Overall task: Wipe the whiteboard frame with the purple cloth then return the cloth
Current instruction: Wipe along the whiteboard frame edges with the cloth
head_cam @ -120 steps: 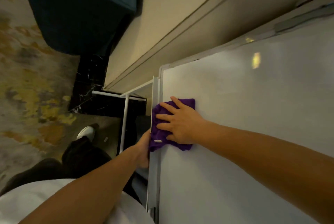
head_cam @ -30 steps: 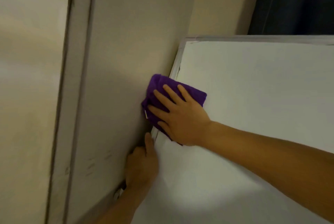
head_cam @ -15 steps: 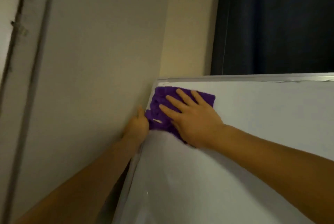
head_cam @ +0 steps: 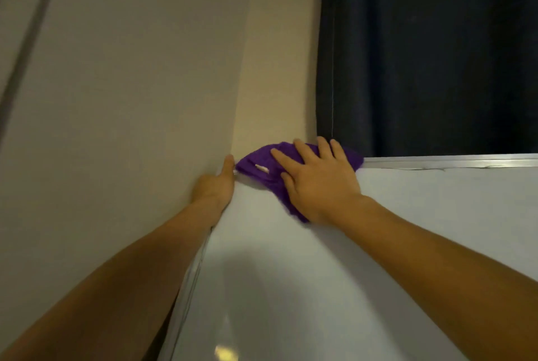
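The purple cloth lies bunched over the top left corner of the whiteboard. My right hand presses flat on it with fingers spread, fingertips reaching over the top edge. The silver whiteboard frame runs along the top to the right, and its left rail runs down under my left forearm. My left hand grips the left edge of the board just below the corner, thumb up beside the cloth. The white board surface fills the lower right.
A beige wall stands close against the board's left side. A dark blue curtain hangs behind the top edge. A vertical wall trim strip is at the far left.
Over four seconds my right hand has slid the cloth up the left rail; now it sits on the top left corner, bunched over the top edge. My left hand followed up the edge.
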Tool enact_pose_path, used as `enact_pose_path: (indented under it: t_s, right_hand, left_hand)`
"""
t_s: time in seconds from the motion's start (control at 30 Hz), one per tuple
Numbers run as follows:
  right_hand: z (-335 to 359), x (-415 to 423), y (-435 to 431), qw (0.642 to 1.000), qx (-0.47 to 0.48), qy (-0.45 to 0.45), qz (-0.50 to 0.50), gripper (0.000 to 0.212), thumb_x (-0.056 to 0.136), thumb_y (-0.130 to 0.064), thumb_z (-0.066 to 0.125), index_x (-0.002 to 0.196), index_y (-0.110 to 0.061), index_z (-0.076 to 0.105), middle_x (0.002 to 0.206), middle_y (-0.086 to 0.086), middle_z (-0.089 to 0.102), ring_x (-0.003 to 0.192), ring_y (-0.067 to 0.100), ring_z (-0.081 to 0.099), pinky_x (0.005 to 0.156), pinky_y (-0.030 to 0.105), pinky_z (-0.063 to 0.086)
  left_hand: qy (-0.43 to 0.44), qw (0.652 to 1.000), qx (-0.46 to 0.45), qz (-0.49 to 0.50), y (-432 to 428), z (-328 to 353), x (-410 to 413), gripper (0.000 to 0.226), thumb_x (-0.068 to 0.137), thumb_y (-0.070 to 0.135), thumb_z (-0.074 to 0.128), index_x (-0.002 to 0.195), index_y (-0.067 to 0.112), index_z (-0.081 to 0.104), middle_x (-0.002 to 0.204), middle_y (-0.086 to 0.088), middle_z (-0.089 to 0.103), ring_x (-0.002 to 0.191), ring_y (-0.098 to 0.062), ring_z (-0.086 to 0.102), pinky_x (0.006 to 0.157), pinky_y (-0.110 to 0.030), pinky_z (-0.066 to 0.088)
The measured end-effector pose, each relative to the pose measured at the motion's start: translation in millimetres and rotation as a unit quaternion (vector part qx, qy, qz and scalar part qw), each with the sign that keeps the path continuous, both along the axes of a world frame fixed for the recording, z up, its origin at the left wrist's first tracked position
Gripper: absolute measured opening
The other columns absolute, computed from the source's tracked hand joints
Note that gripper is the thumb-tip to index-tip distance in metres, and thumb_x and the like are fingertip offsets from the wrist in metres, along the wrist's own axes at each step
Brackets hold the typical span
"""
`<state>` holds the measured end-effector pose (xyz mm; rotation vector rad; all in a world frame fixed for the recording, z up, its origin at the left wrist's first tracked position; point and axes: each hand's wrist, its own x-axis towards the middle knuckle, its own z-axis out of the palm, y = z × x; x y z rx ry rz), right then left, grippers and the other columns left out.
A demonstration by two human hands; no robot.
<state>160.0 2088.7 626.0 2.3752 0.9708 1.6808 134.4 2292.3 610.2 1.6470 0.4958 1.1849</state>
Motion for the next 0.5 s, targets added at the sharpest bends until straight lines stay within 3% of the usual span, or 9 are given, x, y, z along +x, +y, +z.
enact_pose_path:
  t_s: [0.1,0.17,0.23,0.33,0.5]
  right_hand:
    - [-26,-14,12,0.999,0.026,0.013,-0.016,0.059,0.101,-0.054,0.015,0.157,-0.038,0.009,0.167,0.008,0.013,0.148,0.047,0.008,0.12,0.06,0.001]
    - [-51,-25,29,0.999,-0.028,0.028,0.009,0.061,0.099,-0.058,0.014,0.157,-0.04,0.008,0.168,0.004,0.007,0.15,0.046,-0.002,0.119,0.062,-0.003]
    - [-54,-24,25,0.999,-0.041,0.029,0.009,0.061,0.098,-0.059,0.012,0.156,-0.043,0.007,0.168,0.001,0.007,0.151,0.044,-0.004,0.12,0.06,-0.003]
    - [-32,-9,-30,0.996,0.07,0.013,-0.055,0.058,0.1,-0.058,0.01,0.156,-0.045,0.005,0.168,0.0,0.007,0.151,0.043,-0.001,0.122,0.056,0.0]
    - [-33,-13,-141,0.956,0.25,0.056,-0.14,0.06,0.1,-0.054,0.019,0.158,-0.039,0.007,0.168,0.002,0.009,0.151,0.041,0.003,0.122,0.055,0.008]
  left_hand:
    - [0.012,0.999,0.033,0.032,3,-4,1,0.085,0.085,0.075,0.037,0.112,0.0,0.067,0.117,-0.024,0.067,0.094,-0.038,0.062,0.077,-0.033,0.044]
    - [0.002,0.998,0.05,0.045,6,-6,2,0.084,0.087,0.074,0.035,0.105,0.001,0.07,0.111,-0.027,0.069,0.1,-0.042,0.064,0.086,-0.04,0.051]
    - [-0.01,0.997,0.054,0.052,8,-8,4,0.083,0.089,0.072,0.034,0.102,-0.001,0.07,0.109,-0.028,0.069,0.099,-0.043,0.064,0.084,-0.042,0.052]
    - [-0.018,0.994,0.067,0.082,5,-8,6,0.083,0.091,0.069,0.032,0.109,-0.004,0.066,0.116,-0.029,0.065,0.105,-0.045,0.061,0.084,-0.046,0.048]
    - [0.005,0.987,0.129,0.098,4,1,8,0.075,0.094,0.059,0.034,0.115,-0.008,0.058,0.119,-0.035,0.06,0.106,-0.05,0.057,0.085,-0.051,0.046]
